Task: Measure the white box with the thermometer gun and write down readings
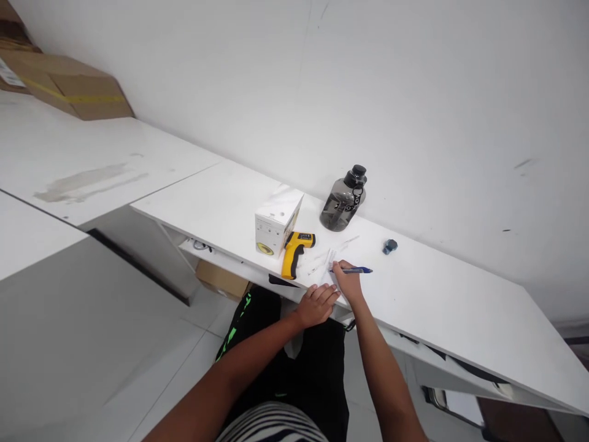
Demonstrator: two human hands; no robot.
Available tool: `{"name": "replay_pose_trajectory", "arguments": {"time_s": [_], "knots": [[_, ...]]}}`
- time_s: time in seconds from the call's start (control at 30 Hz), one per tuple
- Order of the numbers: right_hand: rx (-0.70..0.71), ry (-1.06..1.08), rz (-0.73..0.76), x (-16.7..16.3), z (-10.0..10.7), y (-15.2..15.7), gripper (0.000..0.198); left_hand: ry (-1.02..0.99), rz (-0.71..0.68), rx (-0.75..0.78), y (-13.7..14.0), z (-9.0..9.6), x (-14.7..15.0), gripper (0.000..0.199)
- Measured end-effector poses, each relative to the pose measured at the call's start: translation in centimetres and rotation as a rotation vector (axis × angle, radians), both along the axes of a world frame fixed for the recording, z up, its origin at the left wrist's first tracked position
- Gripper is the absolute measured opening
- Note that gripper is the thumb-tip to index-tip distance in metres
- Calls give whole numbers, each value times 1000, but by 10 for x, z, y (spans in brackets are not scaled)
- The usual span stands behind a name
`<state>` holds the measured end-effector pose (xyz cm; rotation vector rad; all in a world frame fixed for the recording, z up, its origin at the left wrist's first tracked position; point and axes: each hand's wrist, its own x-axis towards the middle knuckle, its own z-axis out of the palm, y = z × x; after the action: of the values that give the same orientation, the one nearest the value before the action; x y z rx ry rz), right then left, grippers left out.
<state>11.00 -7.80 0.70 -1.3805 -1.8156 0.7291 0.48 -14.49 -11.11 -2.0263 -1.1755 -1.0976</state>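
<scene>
My right hand (350, 283) is closed around a blue pen (361, 270), its tip pointing left and down at the white surface. Grey marks show around the tip; whether they are on a sheet of paper or on the desktop I cannot tell. At the desk's front edge, my left hand (317, 305) lies flat with fingers stretched out, close to the right hand. Just left of the marks is a yellow and black infrared thermometer gun (291, 258), against a white printed box (269, 236). Behind them stands a grey see-through water bottle (339, 205) with a black cap.
A small blue object (389, 247) sits on the white desk (451, 294), right of the bottle. The wall (414, 110) runs along the desk's back edge. Cardboard boxes (87, 92) are at the far left, and another carton (222, 279) is under the desk.
</scene>
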Motion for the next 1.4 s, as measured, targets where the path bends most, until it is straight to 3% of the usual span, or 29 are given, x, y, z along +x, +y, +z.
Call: {"name": "replay_pose_trajectory", "arguments": {"time_s": [0.27,0.77,1.17,1.4], "knots": [[-48,42,-1,-2,6,-3,37,13,8,-27,-1,-2,0,42],[-6,-31,-14,0,6,-4,36,-19,4,-16,-2,3,1,39],[-17,-14,-93,1,-1,0,34,-46,-30,-87,-2,-4,2,40],[-50,-35,-58,0,-1,1,34,-55,-34,-169,-1,-15,1,41]]}}
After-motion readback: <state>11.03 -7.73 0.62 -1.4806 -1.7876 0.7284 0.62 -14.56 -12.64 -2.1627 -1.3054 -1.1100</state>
